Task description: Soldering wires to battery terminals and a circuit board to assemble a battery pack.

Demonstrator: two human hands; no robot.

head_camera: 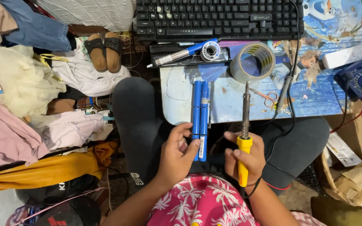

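Batteries (pixel 200 117) lie lengthwise away from the body, near end pinched by left hand (pixel 177 155) over table edge (pixel 177 113); right hand (pixel 244 161) fist-grips soldering iron (pixel 245 125), parallel, just right

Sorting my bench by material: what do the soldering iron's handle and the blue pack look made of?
Soldering iron in the right hand: handle looks like glossy yellow plastic, shaft dull metal. Blue pack, held by the left hand: cylinders apparently in smooth shrink film.
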